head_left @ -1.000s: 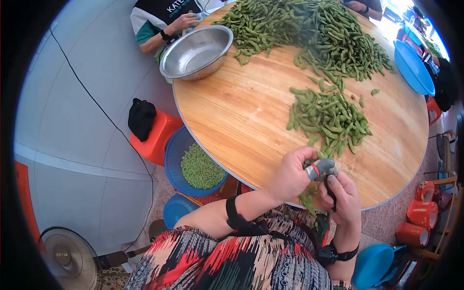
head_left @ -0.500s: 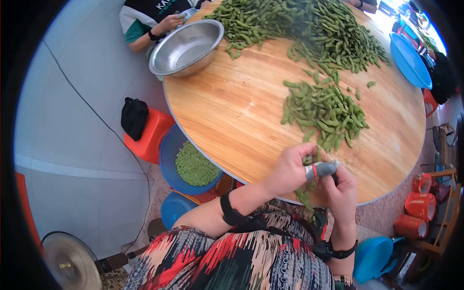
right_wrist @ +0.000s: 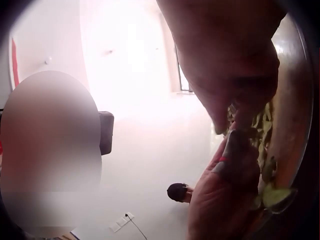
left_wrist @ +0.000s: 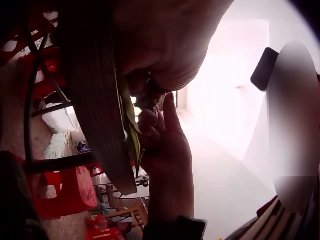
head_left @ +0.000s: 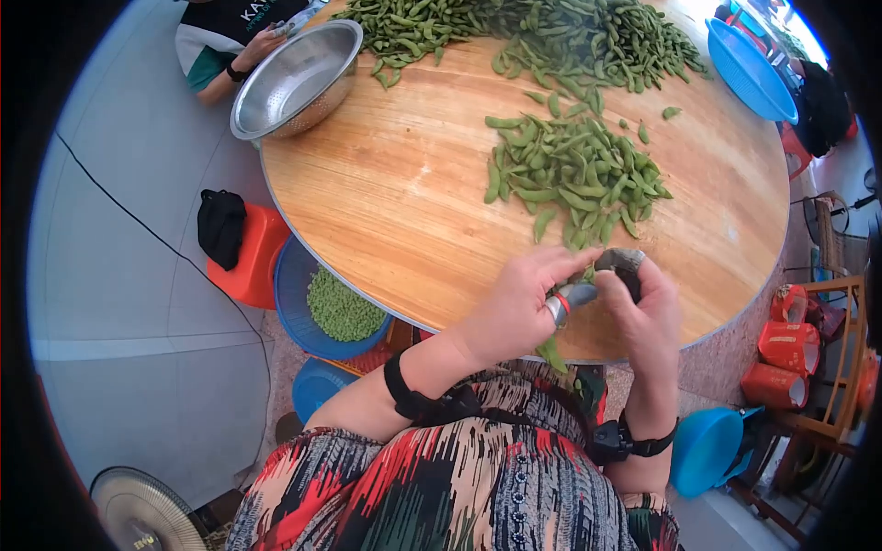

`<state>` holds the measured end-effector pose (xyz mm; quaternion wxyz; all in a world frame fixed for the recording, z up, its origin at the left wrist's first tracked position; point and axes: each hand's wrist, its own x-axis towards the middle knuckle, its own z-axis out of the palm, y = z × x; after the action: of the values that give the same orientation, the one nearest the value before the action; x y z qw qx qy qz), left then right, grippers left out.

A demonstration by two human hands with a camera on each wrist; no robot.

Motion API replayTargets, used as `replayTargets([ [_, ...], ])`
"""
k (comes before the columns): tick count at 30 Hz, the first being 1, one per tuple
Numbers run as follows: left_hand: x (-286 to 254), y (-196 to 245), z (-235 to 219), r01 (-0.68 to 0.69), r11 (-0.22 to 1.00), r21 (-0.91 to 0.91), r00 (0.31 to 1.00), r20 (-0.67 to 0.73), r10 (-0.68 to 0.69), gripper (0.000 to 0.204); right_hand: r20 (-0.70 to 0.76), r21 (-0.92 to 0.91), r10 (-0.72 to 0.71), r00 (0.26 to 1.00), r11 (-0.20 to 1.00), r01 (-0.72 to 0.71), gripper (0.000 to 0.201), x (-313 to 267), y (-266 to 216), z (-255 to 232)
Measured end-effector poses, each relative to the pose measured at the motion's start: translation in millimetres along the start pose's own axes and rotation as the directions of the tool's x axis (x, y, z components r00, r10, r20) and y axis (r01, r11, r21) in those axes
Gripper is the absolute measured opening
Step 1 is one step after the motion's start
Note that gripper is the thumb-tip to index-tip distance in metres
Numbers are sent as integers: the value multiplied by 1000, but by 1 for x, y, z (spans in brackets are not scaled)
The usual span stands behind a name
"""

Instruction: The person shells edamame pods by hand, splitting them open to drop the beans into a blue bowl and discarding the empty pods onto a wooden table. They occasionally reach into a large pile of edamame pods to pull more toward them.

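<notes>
My left hand point(head_left: 514, 298), its thumb wearing a grey cover with a red band, pinches a green edamame pod point(head_left: 590, 273) over the near edge of the round wooden table point(head_left: 386, 211). More green pods point(head_left: 551, 354) hang beneath that hand. Close beside it, my right hand point(head_left: 650, 321) has its thumb bent against the same pod and a dark-covered index finger curled above. Both hands meet at the fingertips in the right wrist view, largely in shadow. Just beyond them lies a small heap of edamame pods point(head_left: 579, 179).
A large pod pile point(head_left: 588, 46) covers the far side. A steel colander point(head_left: 299, 83) overhangs the table's left edge. Below stands a blue basket point(head_left: 289, 308) of shelled beans point(head_left: 344, 308) by a red stool point(head_left: 257, 253). A blue basin point(head_left: 749, 69) sits far right; another person's hand point(head_left: 266, 44) shows.
The head view has shifted, so the table slides left and up. My right thumb and index finger have parted from the left thumb's tip, and the right index cover now shows.
</notes>
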<state>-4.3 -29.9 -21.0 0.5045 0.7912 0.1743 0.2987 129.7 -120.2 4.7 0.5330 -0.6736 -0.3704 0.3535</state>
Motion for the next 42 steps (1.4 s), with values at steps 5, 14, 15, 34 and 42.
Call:
replayTargets([
  [5, 1, -4, -1, -43, 999, -8, 998, 34, 44, 41, 108, 83, 47, 993, 995, -56, 13, -2, 8, -6],
  [14, -1, 4, 9, -59, 998, -15, 998, 19, 59, 48, 88, 62, 185, 979, 980, -191, 18, 1, 9, -9],
  [15, -1, 1, 11, -170, 985, 14, 985, -23, 170, 49, 129, 166, 194, 972, 963, -214, 17, 1, 9, -10],
  [34, -21, 11, -15, 468, 364, -805, 866, 336, -369, 18, 117, 608, -8, 993, 791, -65, 14, -32, -1, 7],
  [42, -93, -11, -136, 14, 853, -522, 663, -634, -399, 16, 57, -352, -172, 984, 919, 181, 18, -12, -8, 5],
])
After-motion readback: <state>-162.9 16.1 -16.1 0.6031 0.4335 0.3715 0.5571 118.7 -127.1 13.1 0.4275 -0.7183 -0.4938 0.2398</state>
